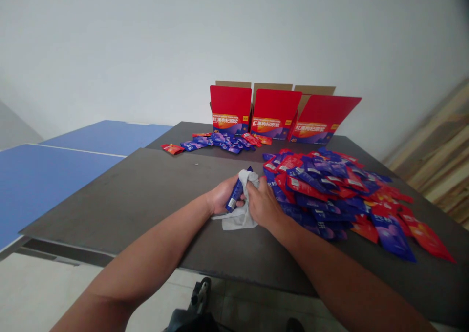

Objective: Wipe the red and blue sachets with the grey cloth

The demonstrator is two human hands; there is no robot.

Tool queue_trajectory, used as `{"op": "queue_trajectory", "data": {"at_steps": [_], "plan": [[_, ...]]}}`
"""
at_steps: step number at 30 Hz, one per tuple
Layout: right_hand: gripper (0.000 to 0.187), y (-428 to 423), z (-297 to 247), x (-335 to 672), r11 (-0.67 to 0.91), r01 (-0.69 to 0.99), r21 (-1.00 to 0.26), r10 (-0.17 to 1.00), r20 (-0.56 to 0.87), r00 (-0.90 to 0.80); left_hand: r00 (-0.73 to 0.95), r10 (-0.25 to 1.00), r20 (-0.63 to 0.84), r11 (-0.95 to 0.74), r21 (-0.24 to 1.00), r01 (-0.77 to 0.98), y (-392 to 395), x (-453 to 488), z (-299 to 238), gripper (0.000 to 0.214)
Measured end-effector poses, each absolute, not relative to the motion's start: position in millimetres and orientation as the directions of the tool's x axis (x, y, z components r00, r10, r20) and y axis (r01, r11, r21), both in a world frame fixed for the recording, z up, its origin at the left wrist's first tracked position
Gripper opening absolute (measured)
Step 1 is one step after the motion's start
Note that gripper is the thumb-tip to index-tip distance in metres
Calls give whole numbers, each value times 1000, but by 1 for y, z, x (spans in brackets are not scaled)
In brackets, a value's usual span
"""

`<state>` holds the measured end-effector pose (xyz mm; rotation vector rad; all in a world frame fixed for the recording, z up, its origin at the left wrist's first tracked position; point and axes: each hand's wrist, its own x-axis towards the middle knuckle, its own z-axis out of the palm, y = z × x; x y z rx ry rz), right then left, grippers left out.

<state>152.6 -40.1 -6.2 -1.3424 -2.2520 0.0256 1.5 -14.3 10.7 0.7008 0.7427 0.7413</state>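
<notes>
My left hand (222,195) is closed around a dark blue sachet (234,196), which lies slanted across the palm with its pale label end toward me. In my right hand (263,202) a white cloth (242,218) is gripped; its upper fold touches the sachet's upper part and its lower end hangs down to the table. Both hands are together over the front middle of the dark table. Close by on the right spreads a large pile of blue and red sachets (322,180), partly behind my right hand.
Three open red boxes (230,102) stand in a row at the back, flaps raised. Before them lies a smaller group of blue and red sachets (223,140). The grey table (154,190) adjoins a blue table (73,176) on the left. Wooden boards (436,151) lean at right.
</notes>
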Motion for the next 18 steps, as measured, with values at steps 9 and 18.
{"op": "queue_trajectory", "data": {"at_steps": [9,18], "plan": [[54,-26,-26,156,462,772,-436,848,474,-239,558,764,-325,515,828,-223,-17,-4,13,62],[50,-33,-17,154,521,785,-337,792,534,-297,532,820,-213,484,755,-444,1,-21,19,41]]}}
